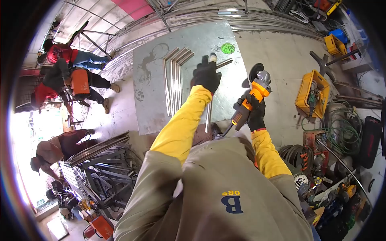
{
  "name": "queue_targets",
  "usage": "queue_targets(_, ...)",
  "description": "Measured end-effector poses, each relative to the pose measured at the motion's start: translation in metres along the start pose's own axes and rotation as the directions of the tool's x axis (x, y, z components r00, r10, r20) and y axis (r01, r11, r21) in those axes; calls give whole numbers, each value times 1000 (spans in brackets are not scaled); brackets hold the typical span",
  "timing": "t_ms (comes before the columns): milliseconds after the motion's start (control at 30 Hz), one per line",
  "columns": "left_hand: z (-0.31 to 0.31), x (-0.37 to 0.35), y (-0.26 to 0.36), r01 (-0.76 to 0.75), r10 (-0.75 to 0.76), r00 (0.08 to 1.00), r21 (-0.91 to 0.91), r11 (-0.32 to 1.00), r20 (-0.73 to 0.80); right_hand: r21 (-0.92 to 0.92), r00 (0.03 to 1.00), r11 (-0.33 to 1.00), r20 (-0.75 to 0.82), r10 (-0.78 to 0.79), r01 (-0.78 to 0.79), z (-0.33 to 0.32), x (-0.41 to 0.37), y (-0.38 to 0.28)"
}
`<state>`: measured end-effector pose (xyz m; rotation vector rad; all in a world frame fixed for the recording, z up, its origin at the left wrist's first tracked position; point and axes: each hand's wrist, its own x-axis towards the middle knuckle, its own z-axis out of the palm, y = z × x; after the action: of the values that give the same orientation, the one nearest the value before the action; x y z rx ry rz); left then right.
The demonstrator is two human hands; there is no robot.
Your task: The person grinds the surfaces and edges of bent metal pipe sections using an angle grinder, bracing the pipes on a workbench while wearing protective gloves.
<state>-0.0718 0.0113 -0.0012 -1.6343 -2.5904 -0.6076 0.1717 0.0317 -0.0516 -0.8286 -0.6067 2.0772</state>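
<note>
I have the grinder (258, 91) gripped aslant just right of the sheet (152, 106), body orange and black, silver head (263, 76) pointing away, dark disc (254, 72) on its left. I see the shiny tube (208, 116) over the sheet: one length slanting right, another running nearward, their meeting hidden.

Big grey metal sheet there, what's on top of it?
On it are bent metal tubes side by side and a round green patch. Another tube sticks out from under the gloved left hand; the part the hand covers can't be seen.
</note>
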Motion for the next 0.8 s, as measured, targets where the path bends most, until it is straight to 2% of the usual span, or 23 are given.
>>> queue_targets(67, 17, 9, -6, 69, -77, 979, 51, 996, 189, 33, 1000, 999, -4, 14, -14, -4, 3, 4)
queue_targets(100, 35, 10, -14, 8, -11, 996, 36, 999, 93, 40, 1000, 999, -4, 11, -11, -4, 2, 4)
queue_targets(133, 34, 12, -8, 81, -87, 984, 46, 996, 156, 47, 1000, 999, -6, 6, -6, -1, 1, 3)
queue_targets(267, 27, 26, -15, 302, -295, 942, -21, 953, 157, 33, 998, 999, -64, -15, 18, 2, -5, 1)
queue_targets(333, 28, 32, -38, 443, -430, 884, -34, 896, 180, 148, 998, 987, 45, 49, -55, -2, -3, -5)
queue_targets(400, 24, 32, -61, 530, -508, 841, -97, 843, 184, 185, 995, 977, 20, 100, -102, -11, -2, -20)
queue_targets(467, 25, 22, -66, 511, -509, 859, -156, 845, 57, 235, 987, 961, -30, 157, -146, -18, -11, -39)
queue_targets(500, 20, 17, -66, 485, -482, 875, -132, 865, 50, 177, 991, 976, -25, 131, -125, -19, -15, -55)
queue_targets(533, 11, 12, -59, 455, -452, 891, -110, 884, 52, 118, 994, 988, -27, 107, -104, -26, -20, -69)
queue_targets(600, -9, -16, -28, 165, -167, 980, -20, 986, -108, -6, 995, 996, -40, 90, -90, -57, -14, -84)
queue_targets(633, -18, -21, -20, -107, 107, 994, -149, 983, -12, 8, 991, 991, -7, 133, -133, -64, -15, -93)
queue_targets(667, -23, -27, -11, -350, 378, 925, -298, 888, 40, 26, 984, 984, 32, 175, -176, -67, -19, -107)
queue_targets(700, -28, -45, 2, -522, 550, 828, -204, 828, 115, -45, 986, 985, -2, 168, -168, -66, -23, -119)
queue_targets(733, -27, -55, 13, -584, 631, 745, -244, 774, 217, -33, 984, 984, -20, 175, -175, -64, -28, -127)
queue_targets(800, -26, -62, 29, -669, 700, 679, -206, 714, 221, -133, 974, 970, -132, 184, -201, -59, -39, -138)
